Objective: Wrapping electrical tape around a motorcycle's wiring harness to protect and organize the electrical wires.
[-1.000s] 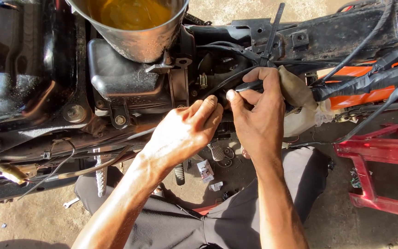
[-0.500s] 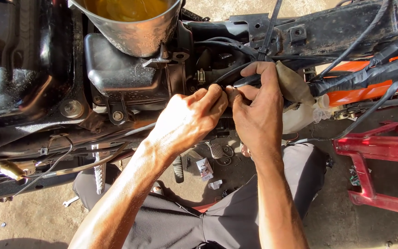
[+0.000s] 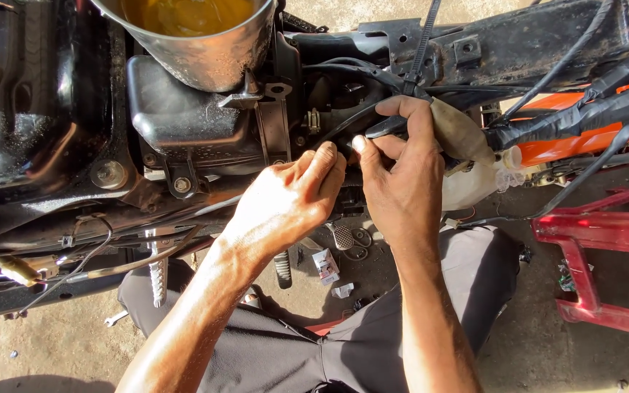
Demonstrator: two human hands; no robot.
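Both hands work at the middle of a stripped motorcycle frame [image 3: 518, 44], black, greasy, rusty metal. Right hand [image 3: 402, 182] pinches a black rubber hose [image 3: 351, 120] between thumb and curled index finger, other fingers wrapped loosely; hose is thin, round, smooth, long axis running from lower left at the fingers up and right toward the frame's top rail, slightly curved. Left hand [image 3: 285, 200] fingers bunched narrow, tips touching the same spot just beside the right thumb; cannot tell if it grips anything. Just right of the right hand, a translucent whitish plastic reservoir [image 3: 475, 182], rounded. Upper left, a dented shiny metal bucket [image 3: 212, 54] with yellow liquid sits on the boxy black engine casing [image 3: 183, 120]. Black cables [image 3: 569, 120] cross an orange panel [image 3: 591, 142] at the right. Red steel stand [image 3: 598, 240] lower right on the dusty concrete floor [image 3: 60, 349].
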